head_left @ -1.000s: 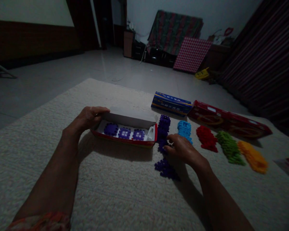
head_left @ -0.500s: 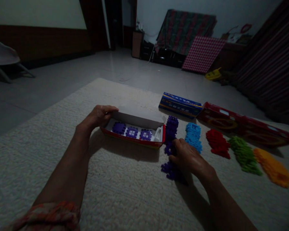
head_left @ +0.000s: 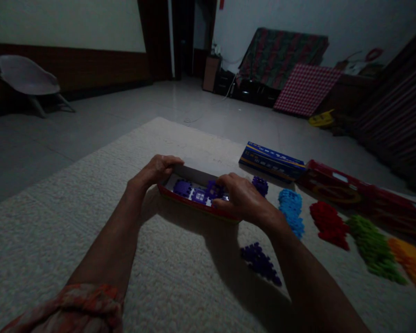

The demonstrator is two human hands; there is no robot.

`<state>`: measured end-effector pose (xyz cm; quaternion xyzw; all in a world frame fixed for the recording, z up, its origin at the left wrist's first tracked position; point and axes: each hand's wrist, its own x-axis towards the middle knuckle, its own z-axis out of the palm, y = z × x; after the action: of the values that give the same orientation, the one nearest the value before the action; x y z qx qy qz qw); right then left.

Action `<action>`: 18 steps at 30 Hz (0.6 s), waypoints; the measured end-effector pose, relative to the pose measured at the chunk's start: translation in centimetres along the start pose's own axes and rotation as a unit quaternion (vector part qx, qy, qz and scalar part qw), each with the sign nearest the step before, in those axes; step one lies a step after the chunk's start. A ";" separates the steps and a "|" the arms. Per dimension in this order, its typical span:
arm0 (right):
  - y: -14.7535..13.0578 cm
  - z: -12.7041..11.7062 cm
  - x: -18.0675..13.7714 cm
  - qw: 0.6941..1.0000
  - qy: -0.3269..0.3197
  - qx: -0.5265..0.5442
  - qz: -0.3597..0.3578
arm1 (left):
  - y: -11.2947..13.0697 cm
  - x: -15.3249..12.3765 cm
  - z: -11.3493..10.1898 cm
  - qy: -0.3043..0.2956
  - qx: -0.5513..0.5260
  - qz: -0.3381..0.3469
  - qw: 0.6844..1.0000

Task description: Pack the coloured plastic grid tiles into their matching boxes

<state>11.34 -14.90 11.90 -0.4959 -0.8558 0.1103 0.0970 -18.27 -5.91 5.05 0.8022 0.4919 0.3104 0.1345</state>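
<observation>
My left hand (head_left: 156,170) grips the far left corner of an open red carton (head_left: 190,206), its fingers over the raised flap. Inside the carton lie several purple plastic interlocking blocks (head_left: 182,188), some with a window pattern. Over the carton's right end, my right hand (head_left: 238,194) pinches a purple block (head_left: 213,189) above the others. A pile of purple blocks (head_left: 260,263) rests on the mat nearer to me. Another purple stack (head_left: 260,185) stands beyond my right wrist, partly hidden by the hand.
Piles of light blue (head_left: 291,210), red (head_left: 329,224), green (head_left: 374,247) and orange blocks (head_left: 411,263) line the right side of the cream mat (head_left: 118,171). Behind them stand a blue box (head_left: 272,162) and long red boxes (head_left: 343,185). A pale chair (head_left: 27,76) is at far left.
My right hand has moved left from the purple row to over the carton, carrying a purple block. My left hand still holds the carton. The view has shifted a little.
</observation>
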 end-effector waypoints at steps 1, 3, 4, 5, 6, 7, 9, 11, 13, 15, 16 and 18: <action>-0.3 0.6 1.0 1.000 -0.012 0.000 -0.002 | 0.0 0.0 0.0 -0.001 -0.001 0.000 1.000; -0.6 1.6 2.6 0.999 -0.033 0.003 -0.011 | 0.1 0.0 -0.1 -0.004 0.000 -0.001 1.000; -0.6 2.0 3.1 0.999 -0.043 0.003 -0.013 | 0.1 0.0 -0.1 -0.006 0.001 -0.001 1.000; -0.7 2.3 3.6 0.999 -0.052 0.002 -0.011 | 0.1 0.1 -0.1 -0.008 0.001 -0.002 1.000; -0.7 2.5 3.9 0.998 -0.060 -0.002 -0.007 | 0.1 0.1 -0.1 -0.009 0.000 -0.003 1.000; -0.8 2.7 4.1 0.998 -0.066 -0.007 -0.004 | 0.1 0.1 -0.1 -0.009 -0.001 -0.004 1.000; -1.0 2.7 4.4 0.997 -0.080 -0.020 0.002 | 0.1 0.1 0.0 -0.010 -0.006 -0.008 1.000; -1.3 2.7 4.4 0.996 -0.088 -0.032 0.000 | 0.2 0.1 0.0 -0.010 -0.009 -0.012 1.000; -1.4 2.9 4.4 0.995 -0.088 -0.042 0.000 | 0.3 0.1 0.0 -0.010 -0.009 -0.014 1.000; -1.3 3.2 4.4 0.995 -0.086 -0.045 0.001 | 0.3 0.0 0.0 -0.009 -0.006 -0.013 1.000; -1.2 3.5 4.4 0.995 -0.085 -0.044 0.000 | 0.3 0.0 0.0 -0.009 -0.004 -0.012 1.000; -0.9 3.9 4.5 0.996 -0.076 -0.039 -0.007 | 0.2 0.0 0.0 -0.009 0.001 -0.010 1.000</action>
<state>7.33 -11.83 8.67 -0.4836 -0.8678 0.1136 0.0131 -18.13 -5.98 5.15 0.8002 0.4986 0.3017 0.1414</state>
